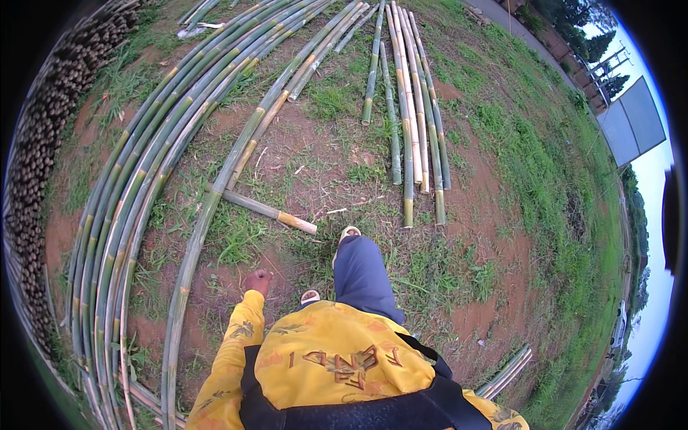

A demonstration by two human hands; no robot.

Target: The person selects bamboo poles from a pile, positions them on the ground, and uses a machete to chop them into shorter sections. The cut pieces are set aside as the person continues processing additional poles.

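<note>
My left hand (259,281) hangs low in front of me, fingers curled into a loose fist, and I see nothing in it. The yellow sleeve (244,322) of that arm comes up from the lower edge. Just left of the hand lies a long green bamboo pole (190,265) on the ground, apart from it. A short bamboo piece (266,209) lies crosswise beyond the hand, close to the long pole. My right hand is out of view; only part of its sleeve (500,414) shows at the bottom.
Several long bamboo poles (107,265) lie side by side at the left. Another group of poles (416,115) lies ahead, and shorter ones (505,371) at lower right. A big stack of poles (32,158) stands far left. A pale board (632,123) rises at right.
</note>
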